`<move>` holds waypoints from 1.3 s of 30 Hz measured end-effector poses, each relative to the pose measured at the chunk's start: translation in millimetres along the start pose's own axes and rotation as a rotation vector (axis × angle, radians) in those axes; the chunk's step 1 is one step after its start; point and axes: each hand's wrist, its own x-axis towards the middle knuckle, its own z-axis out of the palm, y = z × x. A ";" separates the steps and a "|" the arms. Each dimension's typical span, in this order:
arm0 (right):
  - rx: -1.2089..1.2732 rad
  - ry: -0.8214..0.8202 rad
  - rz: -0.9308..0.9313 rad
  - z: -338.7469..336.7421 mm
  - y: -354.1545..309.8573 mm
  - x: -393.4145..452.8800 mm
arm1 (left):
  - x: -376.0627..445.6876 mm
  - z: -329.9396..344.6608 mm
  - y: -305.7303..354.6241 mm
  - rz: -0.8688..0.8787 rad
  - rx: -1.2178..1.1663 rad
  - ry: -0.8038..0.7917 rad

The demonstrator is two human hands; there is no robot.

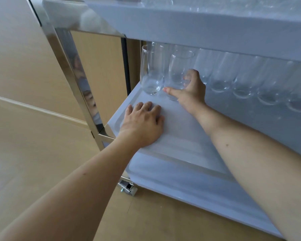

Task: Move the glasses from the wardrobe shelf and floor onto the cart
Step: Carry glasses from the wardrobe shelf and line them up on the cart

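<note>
A white cart with steel legs fills the view; its middle shelf (186,136) carries a row of clear stemless glasses along the back. My right hand (189,92) is wrapped around one clear glass (178,70) near the shelf's left end, its base at or just above the shelf. Another glass (150,72) stands right beside it at the far left corner. My left hand (143,123) lies flat, palm down, on the bare front part of the shelf, fingers together. Several more glasses (243,79) stand to the right.
The cart's top shelf (198,26) overhangs the glasses and holds more glassware. A steel leg (76,72) runs down the left side to a caster wheel (129,187). The bottom shelf (189,185) sits below. Wooden floor lies to the left and front.
</note>
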 end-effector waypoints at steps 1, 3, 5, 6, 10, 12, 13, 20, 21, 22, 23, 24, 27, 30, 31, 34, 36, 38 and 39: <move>-0.002 -0.003 0.005 2.5 0.5 3.8 | 0.5 0.9 -0.1 0.000 -0.001 0.004; -0.005 -0.004 0.014 6.5 1.6 10.2 | 0.8 2.4 -0.3 0.002 -0.004 0.012; -0.012 -0.007 0.018 9.1 2.0 14.8 | 1.6 3.3 -0.7 0.005 -0.009 0.016; -0.019 -0.010 0.018 9.8 1.7 16.9 | 2.1 3.7 -1.1 0.005 -0.012 0.018; -0.038 -0.015 0.019 11.8 1.8 20.1 | 2.0 5.1 -0.4 0.000 -0.014 0.033; -0.047 -0.015 0.017 12.4 1.6 19.5 | 1.7 5.1 -0.4 -0.004 -0.016 0.037; -0.052 -0.014 0.018 12.0 1.4 19.3 | 1.7 4.8 -0.4 -0.004 -0.019 0.037; -0.109 -0.082 0.060 5.2 -7.4 16.5 | -0.3 3.0 -0.4 -0.012 -0.033 0.037; -0.120 -0.091 0.078 2.8 -7.6 14.8 | -0.4 3.2 -0.3 -0.011 -0.034 0.035; -0.133 -0.093 0.092 -0.1 -8.6 12.9 | 0.0 2.8 -0.1 -0.011 -0.032 0.033; -0.155 -0.093 0.100 -3.8 -9.3 8.9 | -0.4 2.4 0.5 -0.010 -0.028 0.030; -0.183 -0.097 0.097 -6.8 -10.4 4.9 | 0.0 2.2 0.7 -0.009 -0.028 0.034; -0.300 -0.160 0.106 -17.0 -12.0 -14.4 | -0.9 -0.1 1.4 -0.011 -0.040 0.047; -0.468 -0.245 0.108 -28.7 -9.9 -38.0 | -3.1 -2.3 3.7 -0.046 -0.065 0.054; -0.526 -0.251 0.087 -34.1 -8.8 -46.7 | -4.4 -3.6 5.5 -0.061 -0.080 0.051; -0.664 -0.304 0.023 -51.7 -14.5 -76.3 | -15.1 -13.7 10.5 -0.109 -0.233 0.068; -0.725 -0.387 0.056 -66.3 -21.7 -100.5 | -30.4 -27.0 17.0 -0.151 -0.419 0.097; -0.763 -0.479 0.090 -84.9 -33.2 -128.2 | -52.9 -43.9 25.6 -0.150 -0.468 0.080; -0.768 -0.512 0.102 -93.8 -40.2 -141.5 | -65.0 -53.3 30.4 -0.144 -0.455 0.042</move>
